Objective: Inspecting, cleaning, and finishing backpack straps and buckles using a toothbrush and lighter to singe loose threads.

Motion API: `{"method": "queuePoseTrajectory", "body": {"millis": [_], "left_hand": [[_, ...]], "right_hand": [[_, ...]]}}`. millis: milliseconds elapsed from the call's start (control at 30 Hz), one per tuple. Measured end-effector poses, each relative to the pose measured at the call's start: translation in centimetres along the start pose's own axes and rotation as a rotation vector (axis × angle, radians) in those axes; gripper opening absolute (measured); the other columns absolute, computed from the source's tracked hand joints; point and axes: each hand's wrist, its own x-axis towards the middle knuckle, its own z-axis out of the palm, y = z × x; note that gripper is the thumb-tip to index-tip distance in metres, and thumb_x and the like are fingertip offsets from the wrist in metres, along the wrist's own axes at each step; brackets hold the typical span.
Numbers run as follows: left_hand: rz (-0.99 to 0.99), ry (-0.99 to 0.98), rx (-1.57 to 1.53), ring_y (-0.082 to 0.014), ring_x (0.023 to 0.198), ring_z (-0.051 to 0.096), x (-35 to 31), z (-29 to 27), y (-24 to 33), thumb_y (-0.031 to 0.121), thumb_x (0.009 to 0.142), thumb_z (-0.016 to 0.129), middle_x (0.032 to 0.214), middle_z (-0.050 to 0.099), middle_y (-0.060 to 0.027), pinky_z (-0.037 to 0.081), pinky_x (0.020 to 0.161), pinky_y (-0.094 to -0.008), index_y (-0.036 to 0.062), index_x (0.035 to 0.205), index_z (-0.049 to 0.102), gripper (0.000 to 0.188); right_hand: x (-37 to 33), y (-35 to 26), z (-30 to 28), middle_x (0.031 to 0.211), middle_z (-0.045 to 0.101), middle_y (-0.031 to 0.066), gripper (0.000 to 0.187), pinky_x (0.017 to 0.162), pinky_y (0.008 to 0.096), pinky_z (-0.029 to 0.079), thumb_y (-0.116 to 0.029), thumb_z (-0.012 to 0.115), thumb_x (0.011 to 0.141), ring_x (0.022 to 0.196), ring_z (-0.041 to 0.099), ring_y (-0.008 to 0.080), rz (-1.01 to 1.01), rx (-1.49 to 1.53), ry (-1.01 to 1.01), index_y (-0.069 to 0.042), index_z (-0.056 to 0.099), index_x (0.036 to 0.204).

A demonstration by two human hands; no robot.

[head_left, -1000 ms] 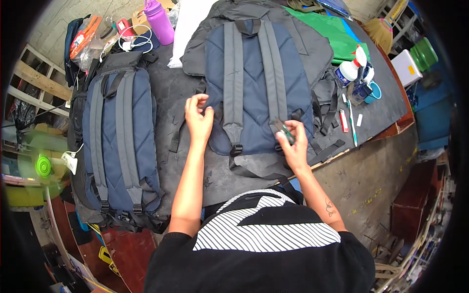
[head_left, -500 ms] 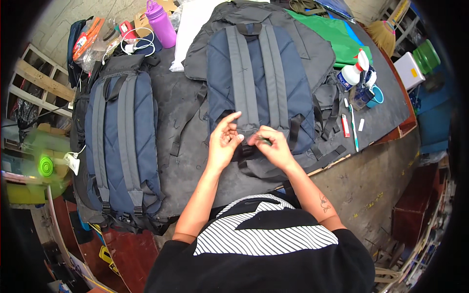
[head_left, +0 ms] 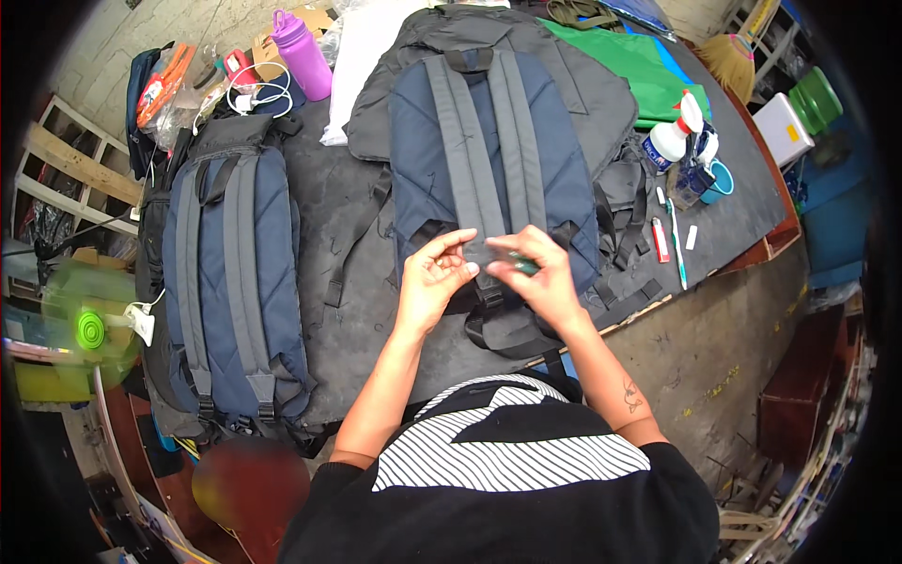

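Note:
In front of me a navy backpack (head_left: 423, 141) lies with its grey shoulder straps (head_left: 469, 155) facing up. My left hand (head_left: 434, 282) is at the lower end of the left strap, thumb and forefinger curved around its edge. Beside it, my right hand (head_left: 543, 277) is closed around a small green tool (head_left: 524, 264), mostly hidden in the fingers; its fingertips are blurred and close to the strap end. Below the hands hangs a black buckle (head_left: 489, 296) with webbing. Loose dark threads lie on the straps and back panel.
A second navy backpack (head_left: 223, 282) lies to the left. Behind are dark grey bags (head_left: 395, 103), a purple bottle (head_left: 302, 56) and green fabric (head_left: 611, 70). A spray bottle (head_left: 669, 143), blue cup (head_left: 719, 180), toothbrush (head_left: 676, 240) and red lighter (head_left: 660, 241) stand or lie right. A fan (head_left: 90, 329) is at far left.
My right hand has shifted slightly right and up, its fingers blurring beside the strap end. The left hand has moved a little right and down against the strap. The view has shifted slightly.

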Motion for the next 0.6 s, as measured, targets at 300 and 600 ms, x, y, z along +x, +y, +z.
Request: {"method": "queuePoseTrajectory", "body": {"millis": [300,600], "left_hand": [[0.068,0.096,-0.031,-0.0041,0.074,0.05,0.0,0.6,2.0,-0.003,0.081,0.063,0.092,0.054,0.0,0.046,0.07,-0.0199,-0.0023,0.121,0.055,0.041],[0.292,-0.102,0.58,-0.0117,0.098,0.056,0.1,0.6,3.9,0.002,0.079,0.067,0.109,0.061,-0.0064,0.042,0.09,-0.026,-0.0011,0.114,0.062,0.036]], "right_hand": [[-0.3,0.8,-0.7,0.084,0.058,-0.0008,0.017,0.072,0.0209,0.042,-0.013,0.066,0.085,0.076,0.052,0.0061,0.416,0.43,0.175,-0.001,0.059,0.094],[-0.2,0.8,0.4,0.067,0.054,-0.0017,0.012,0.045,0.0182,0.027,-0.01,0.065,0.085,0.05,0.039,0.0021,0.491,0.78,-0.013,-0.004,0.058,0.093]]}}
